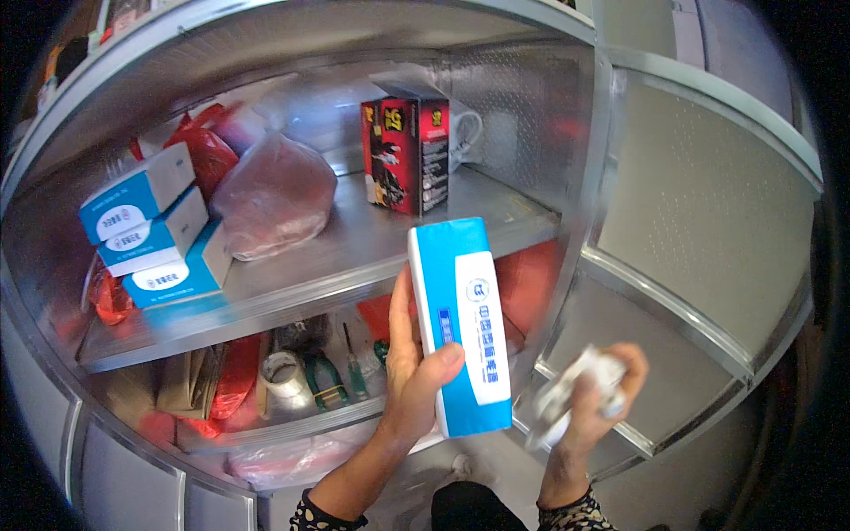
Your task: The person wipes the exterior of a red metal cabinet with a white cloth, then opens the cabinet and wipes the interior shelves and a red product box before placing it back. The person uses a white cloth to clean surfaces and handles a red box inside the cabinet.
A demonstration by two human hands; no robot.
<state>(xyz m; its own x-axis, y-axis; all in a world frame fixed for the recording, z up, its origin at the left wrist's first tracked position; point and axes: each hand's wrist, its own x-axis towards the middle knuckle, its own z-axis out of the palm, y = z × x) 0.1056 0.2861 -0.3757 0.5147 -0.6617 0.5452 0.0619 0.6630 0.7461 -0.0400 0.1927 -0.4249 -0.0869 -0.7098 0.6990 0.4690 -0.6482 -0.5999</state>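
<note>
Steel cabinet (372,252) w/ three blue boxes (150,234); left hand (412,372) grips blue-white box (460,323), right hand (602,398) clutches crumpled wrapper (575,394).

The metal cabinet has two shelves in view. On the upper shelf (372,252): three blue-and-white boxes (150,232) stacked at left, a clear plastic bag (276,196) beside them, red bags (205,150) behind, and an upright red-and-black carton (405,155) (a white mug (466,133) stands just behind it). On the lower shelf (292,427): a tape roll (282,373), green-handled pliers (324,379), a screwdriver (354,367) and folded brown paper (188,382).
</note>
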